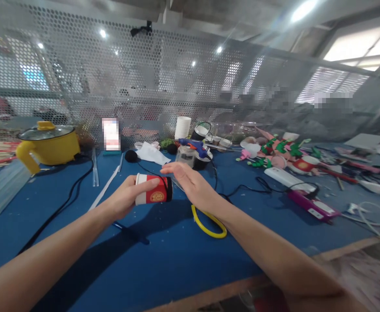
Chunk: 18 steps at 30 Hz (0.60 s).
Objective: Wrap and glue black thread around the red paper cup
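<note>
My left hand [127, 197] is wrapped round a paper cup [156, 196], which lies on its side above the blue table. The cup is white and red with a gold emblem, and a black band covers its right end. A thin black cord runs over the cup toward a black fuzzy ball [131, 156] behind it. Fingers stretched out, my right hand [193, 184] is held flat beside the black end of the cup; I cannot tell whether it touches. Under my right wrist, a yellow loop [214, 235] lies partly hidden.
A blue glue gun [196, 146] rests by a clear jar [186, 155] at the back. Stacked white cups [182, 128] stand behind. To the left is a yellow electric pot [55, 147]; to the right, a purple-and-white power strip [311, 206] and a pile of colourful craft pieces [281, 151].
</note>
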Each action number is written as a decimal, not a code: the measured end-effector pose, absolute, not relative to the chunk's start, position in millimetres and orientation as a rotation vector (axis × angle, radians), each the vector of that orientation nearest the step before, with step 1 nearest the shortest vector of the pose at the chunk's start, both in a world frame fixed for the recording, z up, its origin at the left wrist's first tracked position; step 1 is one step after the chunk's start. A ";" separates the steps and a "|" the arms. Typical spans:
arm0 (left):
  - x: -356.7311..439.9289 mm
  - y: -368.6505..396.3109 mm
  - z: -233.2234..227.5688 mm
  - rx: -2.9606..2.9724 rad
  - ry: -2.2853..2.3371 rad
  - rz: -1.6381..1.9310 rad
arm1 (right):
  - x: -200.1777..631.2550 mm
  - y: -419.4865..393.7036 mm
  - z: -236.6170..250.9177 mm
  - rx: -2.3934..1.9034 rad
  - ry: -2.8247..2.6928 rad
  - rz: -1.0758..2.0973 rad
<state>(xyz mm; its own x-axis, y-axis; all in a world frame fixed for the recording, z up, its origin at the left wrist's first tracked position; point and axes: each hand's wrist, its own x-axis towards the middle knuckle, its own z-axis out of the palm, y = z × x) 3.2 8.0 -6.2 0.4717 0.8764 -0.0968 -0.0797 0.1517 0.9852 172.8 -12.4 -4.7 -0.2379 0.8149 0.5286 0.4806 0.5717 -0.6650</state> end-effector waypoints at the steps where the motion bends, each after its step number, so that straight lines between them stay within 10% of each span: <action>1: 3.4 8.6 -6.5 1.226 0.825 0.813 | 170.4 -12.5 -4.7 -1.043 -1.912 0.469; 18: 3.6 0.5 -26.4 1.178 0.907 0.844 | 163.9 -17.6 -13.1 -0.966 -2.018 0.617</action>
